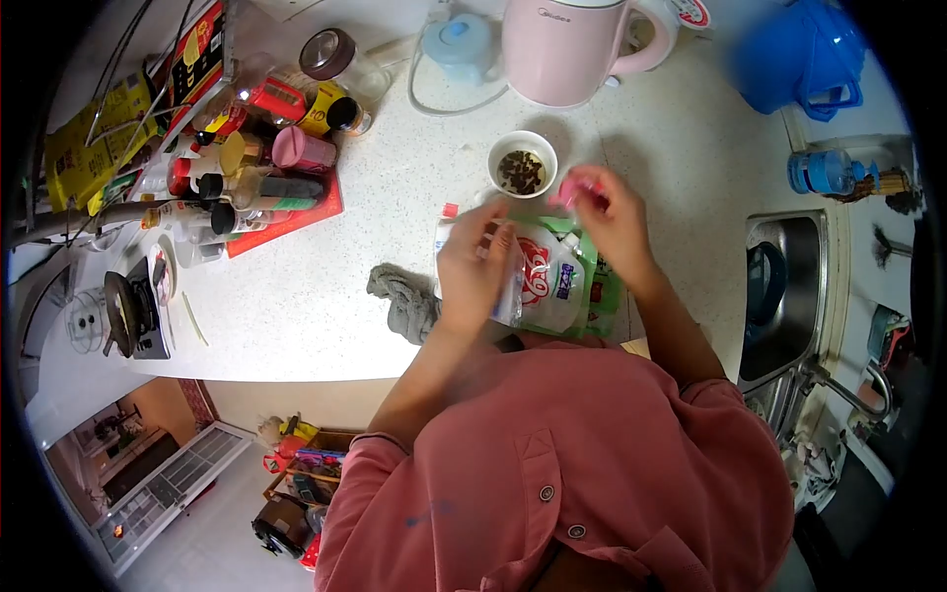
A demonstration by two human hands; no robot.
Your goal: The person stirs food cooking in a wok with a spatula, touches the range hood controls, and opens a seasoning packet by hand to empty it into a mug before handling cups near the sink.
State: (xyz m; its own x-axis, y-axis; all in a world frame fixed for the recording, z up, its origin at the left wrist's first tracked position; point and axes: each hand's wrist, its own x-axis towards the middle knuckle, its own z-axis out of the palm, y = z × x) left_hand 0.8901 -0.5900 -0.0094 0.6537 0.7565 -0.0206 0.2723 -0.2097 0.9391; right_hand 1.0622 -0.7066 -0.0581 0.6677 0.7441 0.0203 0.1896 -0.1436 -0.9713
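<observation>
My right hand pinches a small pink object just right of the white bowl; motion blur hides its exact kind. Dark bits lie in pale liquid inside the bowl. My left hand is closed, fingers curled, over the left side of several packets; what it grips is not plain. Beside it lies a white pouch with red and blue print and a small spout, on top of a green packet. A grey-green cloth is crumpled left of my left hand.
A pink kettle and a light-blue lidded container stand at the back. Bottles and jars crowd a red tray on the left. A blue bucket and a sink are on the right.
</observation>
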